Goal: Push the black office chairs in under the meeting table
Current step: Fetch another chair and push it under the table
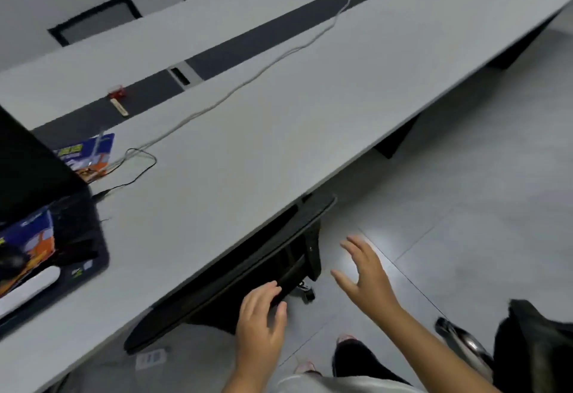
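Note:
A black office chair (235, 271) stands against the near edge of the long grey meeting table (294, 132), its backrest pressed to the tabletop edge and its seat hidden beneath. My left hand (262, 318) rests with fingers spread against the back of that chair. My right hand (364, 271) hovers open in the air to the right of the chair, touching nothing. Another black chair (527, 346) shows partly at the lower right, away from the table. Chair backs (96, 19) line the table's far side.
An open laptop (46, 206) with colourful cards sits on the table at the left. A white cable (279, 57) and a black cable (136, 169) run across the top. Grey tiled floor (465, 206) lies to the right. Table legs (393, 141) stand below the edge.

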Tool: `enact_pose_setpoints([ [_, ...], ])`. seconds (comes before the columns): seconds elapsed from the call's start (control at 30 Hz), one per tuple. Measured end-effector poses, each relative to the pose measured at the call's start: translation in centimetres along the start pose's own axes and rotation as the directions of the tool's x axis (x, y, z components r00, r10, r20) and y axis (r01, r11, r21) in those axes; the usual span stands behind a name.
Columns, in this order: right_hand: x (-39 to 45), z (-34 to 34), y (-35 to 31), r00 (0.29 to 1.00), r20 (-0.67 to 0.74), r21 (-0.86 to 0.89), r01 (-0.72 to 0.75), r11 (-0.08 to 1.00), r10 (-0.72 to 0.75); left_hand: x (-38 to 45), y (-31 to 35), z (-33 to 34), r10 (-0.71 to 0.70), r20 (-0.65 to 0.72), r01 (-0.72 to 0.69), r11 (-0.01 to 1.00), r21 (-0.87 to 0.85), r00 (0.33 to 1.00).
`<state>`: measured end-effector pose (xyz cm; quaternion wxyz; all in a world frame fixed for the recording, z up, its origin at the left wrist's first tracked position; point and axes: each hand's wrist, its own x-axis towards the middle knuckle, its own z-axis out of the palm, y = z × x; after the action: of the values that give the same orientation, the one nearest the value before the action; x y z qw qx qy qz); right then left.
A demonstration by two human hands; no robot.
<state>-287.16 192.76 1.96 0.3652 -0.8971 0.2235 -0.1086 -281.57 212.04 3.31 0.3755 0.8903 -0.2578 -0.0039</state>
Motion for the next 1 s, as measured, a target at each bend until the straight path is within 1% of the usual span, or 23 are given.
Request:
enact_pose_setpoints([
  [0.03,-2.3,-0.3,1.1,0.993,-0.007,0.067,-0.119,0.991,0.12,-0.3,0.5,1.6,-0.024,0.092,0.033,0.996,-0.087,0.995],
  [0.1,-7.1,-1.1,3.4,0.935,-0.012,0.162,-0.348,0.923,0.354,-1.0,1.1,4.6,-0.089,0.304,0.158,0.964,-0.212,0.948],
  [0.17,-11.6,-2.3,5.4,0.832,-0.056,0.253,-0.524,0.813,0.553,-1.4,1.6,7.2,-0.136,0.45,0.267,0.933,-0.242,0.883],
  [0.23,-15.4,-3.7,7.2,0.69,-0.082,0.343,-0.658,0.67,0.719,-1.6,2.0,9.6,-0.173,0.552,0.354,0.904,-0.24,0.816],
  [0.27,-16.9,-4.3,7.9,0.614,-0.08,0.39,-0.706,0.592,0.785,-1.6,2.2,10.8,-0.189,0.588,0.386,0.893,-0.229,0.787],
  [0.33,-18.9,-5.3,9.4,0.483,-0.087,0.479,-0.747,0.462,0.871,-1.1,2.8,13.1,-0.199,0.643,0.416,0.886,-0.204,0.74],
  [0.37,-19.4,-5.8,10.2,0.435,-0.105,0.506,-0.751,0.425,0.894,-0.6,3.4,14.4,-0.184,0.663,0.41,0.889,-0.202,0.725],
  [0.4,-19.5,-6.4,11.0,0.402,-0.125,0.525,-0.749,0.404,0.907,0.1,4.3,15.6,-0.154,0.684,0.39,0.897,-0.205,0.713],
  [0.43,-19.3,-7.2,11.9,0.385,-0.142,0.544,-0.739,0.397,0.912,0.8,5.4,16.9,-0.115,0.703,0.362,0.907,-0.213,0.702],
  [0.5,-18.2,-9.0,13.9,0.387,-0.174,0.569,-0.711,0.413,0.906,2.4,8.4,19.5,-0.035,0.723,0.309,0.917,-0.251,0.69],
  [0.57,-16.2,-11.6,16.0,0.413,-0.229,0.574,-0.674,0.465,0.881,4.3,12.2,22.1,0.052,0.727,0.265,0.911,-0.316,0.685],
  [0.67,-12.5,-15.6,19.1,0.484,-0.312,0.553,-0.608,0.571,0.818,7.0,18.2,25.1,0.201,0.734,0.164,0.905,-0.392,0.649],
  [0.73,-10.1,-17.9,20.7,0.528,-0.335,0.54,-0.571,0.618,0.78,8.6,21.0,26.6,0.261,0.721,0.119,0.895,-0.43,0.642],
  [0.8,-8.3,-19.4,21.8,0.552,-0.349,0.533,-0.549,0.644,0.758,10.1,22.6,27.6,0.282,0.71,0.098,0.891,-0.443,0.646],
  [0.87,-7.1,-20.2,23.0,0.551,-0.349,0.552,-0.533,0.641,0.758,11.4,23.1,28.5,0.268,0.708,0.102,0.896,-0.433,0.653],
  [0.93,-6.5,-20.6,24.3,0.536,-0.335,0.577,-0.533,0.618,0.775,12.9,22.9,29.6,0.243,0.691,0.107,0.9,-0.422,0.681],
  [1.0,-6.0,-20.7,25.8,0.503,-0.294,0.623,-0.544,0.562,0.812,14.8,22.4,30.9,0.189,0.675,0.13,0.911,-0.392,0.713],
])
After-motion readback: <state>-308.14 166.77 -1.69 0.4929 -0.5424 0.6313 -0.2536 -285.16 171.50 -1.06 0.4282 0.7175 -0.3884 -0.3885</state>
